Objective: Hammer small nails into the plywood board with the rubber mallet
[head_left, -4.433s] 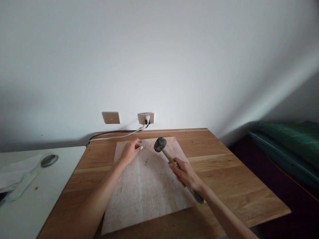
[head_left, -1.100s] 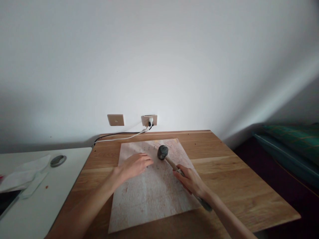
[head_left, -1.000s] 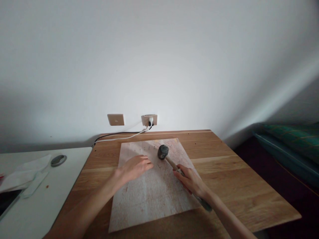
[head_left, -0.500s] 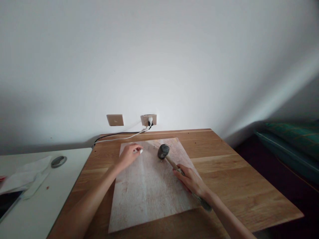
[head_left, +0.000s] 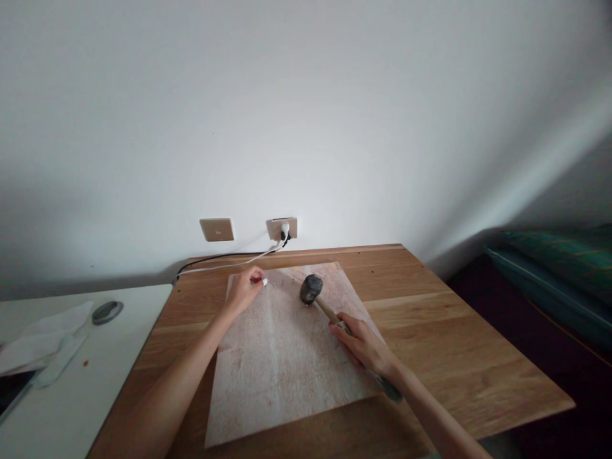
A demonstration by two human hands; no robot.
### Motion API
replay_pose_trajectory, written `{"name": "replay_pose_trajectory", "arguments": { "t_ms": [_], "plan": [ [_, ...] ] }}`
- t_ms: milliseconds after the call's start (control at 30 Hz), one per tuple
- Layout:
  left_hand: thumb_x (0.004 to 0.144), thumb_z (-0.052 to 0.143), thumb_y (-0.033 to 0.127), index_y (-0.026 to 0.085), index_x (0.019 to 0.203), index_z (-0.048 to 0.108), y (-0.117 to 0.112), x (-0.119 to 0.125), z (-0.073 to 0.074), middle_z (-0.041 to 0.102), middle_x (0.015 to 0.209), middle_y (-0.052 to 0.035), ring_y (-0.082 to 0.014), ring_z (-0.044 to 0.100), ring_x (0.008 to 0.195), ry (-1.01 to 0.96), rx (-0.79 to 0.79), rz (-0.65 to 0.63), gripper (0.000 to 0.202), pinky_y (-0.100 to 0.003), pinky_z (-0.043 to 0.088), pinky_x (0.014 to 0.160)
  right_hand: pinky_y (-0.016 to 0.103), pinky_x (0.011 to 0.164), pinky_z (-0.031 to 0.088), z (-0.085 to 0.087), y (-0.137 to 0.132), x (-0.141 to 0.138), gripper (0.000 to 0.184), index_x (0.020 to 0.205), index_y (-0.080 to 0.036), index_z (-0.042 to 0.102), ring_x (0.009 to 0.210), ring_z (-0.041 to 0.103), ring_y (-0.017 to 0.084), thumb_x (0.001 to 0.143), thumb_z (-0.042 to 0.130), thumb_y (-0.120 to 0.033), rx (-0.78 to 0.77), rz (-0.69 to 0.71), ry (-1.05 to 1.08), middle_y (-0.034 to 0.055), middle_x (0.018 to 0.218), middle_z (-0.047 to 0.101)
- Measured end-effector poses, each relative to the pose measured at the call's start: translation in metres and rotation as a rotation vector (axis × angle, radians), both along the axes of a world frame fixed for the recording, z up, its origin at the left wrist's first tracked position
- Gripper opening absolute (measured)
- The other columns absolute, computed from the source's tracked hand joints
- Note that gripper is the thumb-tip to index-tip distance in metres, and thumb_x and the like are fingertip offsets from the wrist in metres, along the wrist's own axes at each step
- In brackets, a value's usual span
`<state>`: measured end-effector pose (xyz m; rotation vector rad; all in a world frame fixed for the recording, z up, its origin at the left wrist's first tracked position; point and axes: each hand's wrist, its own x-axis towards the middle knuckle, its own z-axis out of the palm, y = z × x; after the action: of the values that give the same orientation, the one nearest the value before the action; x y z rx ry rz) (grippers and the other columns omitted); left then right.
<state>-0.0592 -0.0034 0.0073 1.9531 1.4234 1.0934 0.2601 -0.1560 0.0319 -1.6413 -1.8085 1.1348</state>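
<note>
A whitish, worn board [head_left: 272, 357] lies on the wooden table. Over its far left part, my left hand [head_left: 246, 287] is closed in a pinch on a small white piece [head_left: 264, 282], too small to name. My right hand [head_left: 363, 344] is wrapped round the handle of a mallet [head_left: 312, 289], whose dark head is at the board's far middle. The handle slants down to the right, its end showing below my hand. A few thin nails [head_left: 287, 280] stand in the board between the white piece and the mallet head.
The wooden table [head_left: 459, 344] meets the wall. A white surface [head_left: 119, 357] on the left bears papers [head_left: 43, 338] and a round grey disc [head_left: 108, 312]. Behind the table are a socket with a plug [head_left: 285, 228] and cables [head_left: 224, 260]. Green fabric [head_left: 564, 268] lies at the right.
My left hand has moved slightly away from me and to the left with the small white piece. The mallet stays in my right hand, almost still. The whole view has shifted slightly.
</note>
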Motion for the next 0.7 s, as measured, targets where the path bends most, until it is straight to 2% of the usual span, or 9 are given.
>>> {"name": "replay_pose_trajectory", "arguments": {
  "t_ms": [100, 300, 500, 700],
  "plan": [
    [0.076, 0.068, 0.018, 0.022, 0.092, 0.066, 0.000, -0.002, 0.000, 0.076, 0.080, 0.0008, -0.0183, 0.071, 0.075, 0.012, -0.030, 0.016, 0.016, -0.029, 0.054, 0.075, 0.023, 0.043, 0.033, 0.000, 0.000, 0.000, 0.030, 0.085, -0.025, 0.046, 0.038, 0.047, 0.011, 0.104, 0.046, -0.049, 0.003, 0.000, 0.000, -0.0089, 0.049, 0.050],
    [0.076, 0.065, 0.012, 0.023, 0.085, 0.064, 0.000, 0.002, 0.002, 0.075, 0.078, 0.0015, -0.0173, 0.070, 0.072, 0.093, -0.067, 0.000, 0.014, -0.027, 0.050, 0.070, 0.023, 0.043, 0.033, -0.001, 0.000, 0.000, 0.030, 0.085, -0.026, 0.046, 0.037, 0.046, 0.012, 0.105, 0.044, -0.047, 0.010, 0.007, -0.004, -0.0098, 0.046, 0.048],
    [0.081, 0.062, 0.006, 0.023, 0.085, 0.066, -0.005, 0.008, 0.011, 0.075, 0.082, 0.0004, -0.0181, 0.071, 0.079, 0.287, -0.032, 0.004, 0.018, -0.027, 0.048, 0.074, 0.025, 0.048, 0.034, 0.003, 0.000, -0.001, 0.028, 0.083, -0.025, 0.046, 0.041, 0.048, 0.013, 0.104, 0.045, -0.044, 0.036, 0.008, -0.017, -0.0086, 0.048, 0.050],
    [0.083, 0.061, 0.006, 0.024, 0.085, 0.067, -0.010, 0.010, 0.016, 0.076, 0.086, -0.0005, -0.0186, 0.071, 0.082, 0.377, -0.018, 0.029, 0.019, -0.027, 0.047, 0.075, 0.025, 0.047, 0.032, 0.002, -0.001, -0.001, 0.027, 0.086, -0.025, 0.048, 0.041, 0.047, 0.013, 0.105, 0.044, -0.044, 0.021, 0.002, -0.011, -0.0089, 0.049, 0.049]
  ]
}}
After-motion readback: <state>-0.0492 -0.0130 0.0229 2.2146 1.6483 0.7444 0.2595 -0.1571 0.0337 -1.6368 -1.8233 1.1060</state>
